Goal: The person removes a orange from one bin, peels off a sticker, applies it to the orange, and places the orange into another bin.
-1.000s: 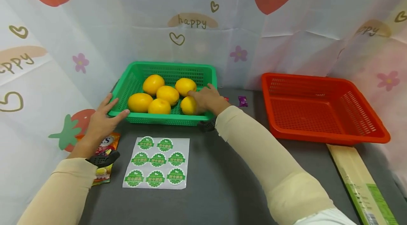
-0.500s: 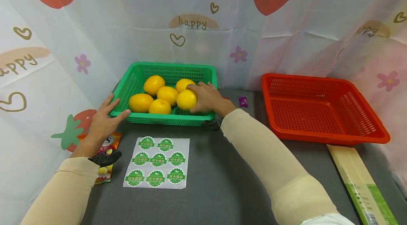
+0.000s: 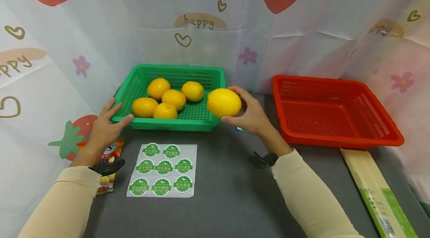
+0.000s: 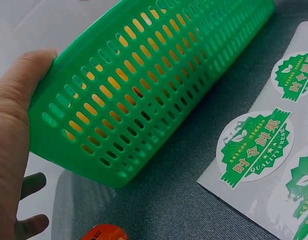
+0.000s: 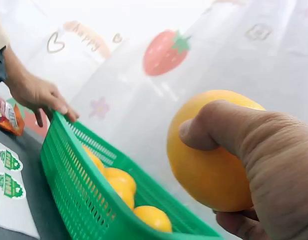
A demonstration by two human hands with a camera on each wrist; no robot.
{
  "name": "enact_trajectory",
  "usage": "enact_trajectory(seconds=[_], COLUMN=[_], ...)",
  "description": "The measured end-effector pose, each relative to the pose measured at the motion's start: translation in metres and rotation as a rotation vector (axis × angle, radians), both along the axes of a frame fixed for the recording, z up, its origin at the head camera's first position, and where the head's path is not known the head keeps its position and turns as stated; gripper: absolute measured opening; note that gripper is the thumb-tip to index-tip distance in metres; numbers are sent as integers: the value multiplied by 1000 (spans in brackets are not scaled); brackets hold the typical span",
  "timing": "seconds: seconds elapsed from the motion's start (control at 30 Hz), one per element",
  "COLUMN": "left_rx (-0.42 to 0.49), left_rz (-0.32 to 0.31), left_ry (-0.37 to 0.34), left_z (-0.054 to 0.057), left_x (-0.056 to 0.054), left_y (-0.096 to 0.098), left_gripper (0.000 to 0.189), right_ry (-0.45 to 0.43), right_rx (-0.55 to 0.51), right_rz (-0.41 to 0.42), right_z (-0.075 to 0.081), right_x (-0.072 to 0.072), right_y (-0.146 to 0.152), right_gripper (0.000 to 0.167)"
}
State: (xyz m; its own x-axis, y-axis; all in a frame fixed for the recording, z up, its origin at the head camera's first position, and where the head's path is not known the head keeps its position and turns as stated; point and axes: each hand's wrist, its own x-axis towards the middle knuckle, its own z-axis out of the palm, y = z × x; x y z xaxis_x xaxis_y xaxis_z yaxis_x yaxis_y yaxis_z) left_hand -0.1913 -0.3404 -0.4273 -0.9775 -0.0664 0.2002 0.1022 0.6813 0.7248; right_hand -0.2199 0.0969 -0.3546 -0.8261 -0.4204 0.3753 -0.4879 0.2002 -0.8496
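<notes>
My right hand (image 3: 252,114) holds a yellow lemon (image 3: 224,102) between thumb and fingers, raised over the right end of the green basket (image 3: 174,124). In the right wrist view the thumb presses on the near side of the lemon (image 5: 208,165). My left hand (image 3: 105,127) rests on the basket's front left corner with spread fingers, the thumb lying on the rim. Several more lemons (image 3: 173,99) lie in the left and middle of the basket. The left wrist view shows the thumb of the left hand (image 4: 14,115) against the slotted green wall.
A red basket (image 3: 319,118) stands to the right. A sheet of green round stickers (image 3: 162,170) lies in front of the green basket. An orange snack packet (image 3: 111,155) is under the left forearm. A long pale packet (image 3: 377,189) lies at the right.
My right hand has taken the lemon at the right end of the green basket and lifted it up and to the right, above the rim. The left hand stays at the corner.
</notes>
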Motion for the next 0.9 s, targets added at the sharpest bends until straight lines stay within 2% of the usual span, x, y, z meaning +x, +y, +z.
enact_trajectory(seconds=[0.13,0.27,0.4,0.57,0.7,0.9], left_rx=[4,-2,-5,-8,-11,-30], left_rz=[-13,-18,-8,-11,-7,-11], left_ry=[3,0,1,-13,-15,-21], left_z=[2,1,1,1,2,3], left_x=[0,0,0,1,3,3], left_y=[1,2,3,1,0,1], left_gripper=[71,71,70,71,71,74], right_ry=[47,20,-47,-109,-135,-147], right_rx=[9,69,143,150,163,248], right_rz=[-14,-80,-153,-157,-146,-166], right_z=[5,-24,-60,-90,-106,-122], right_x=[40,56,62,67,64,59], right_y=[29,60,83,93,92,91], right_gripper=[76,78,80,81,80,81])
